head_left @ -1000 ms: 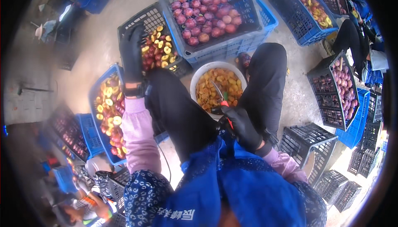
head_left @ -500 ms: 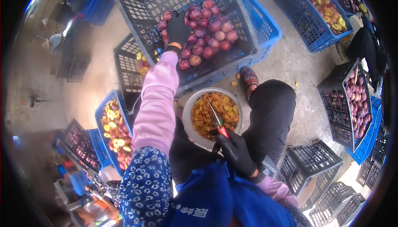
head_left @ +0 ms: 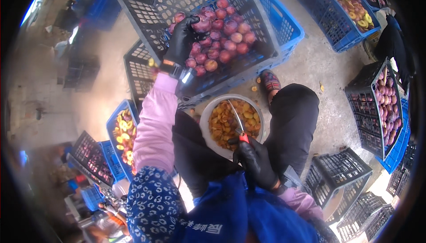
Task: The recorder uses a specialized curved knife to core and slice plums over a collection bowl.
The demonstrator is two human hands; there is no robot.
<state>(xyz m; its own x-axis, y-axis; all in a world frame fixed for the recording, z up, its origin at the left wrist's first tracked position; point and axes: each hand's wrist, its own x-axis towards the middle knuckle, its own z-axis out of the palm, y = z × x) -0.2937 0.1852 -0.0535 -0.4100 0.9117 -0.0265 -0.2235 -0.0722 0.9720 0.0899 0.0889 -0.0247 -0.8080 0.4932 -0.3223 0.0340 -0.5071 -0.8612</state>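
Observation:
My left hand (head_left: 179, 44), in a black glove, has its fingers wrapped round a purple-red plum (head_left: 202, 24), lifted over the other plums (head_left: 230, 27). These fill part of a tilted black crate (head_left: 153, 36) in front of me. Between my knees stands a pale round bucket (head_left: 205, 129) full of yellow-brown cut fruit pieces (head_left: 222, 125). My right hand (head_left: 258, 165), also black-gloved, is closed on the red handle of a knife (head_left: 237, 117). Its thin blade points forward above the bucket.
Beneath the tilted crate sits a blue crate (head_left: 284, 29). Another blue crate (head_left: 116, 154) with halved plums stands at the left, and one (head_left: 339, 32) at the far right. A black crate of whole plums (head_left: 361, 109) leans at the right, with black crates (head_left: 339, 172) nearer me.
My left hand has come up and back from the pile with a plum in its fingers. The knife in my right hand has shifted slightly right, still over the bucket.

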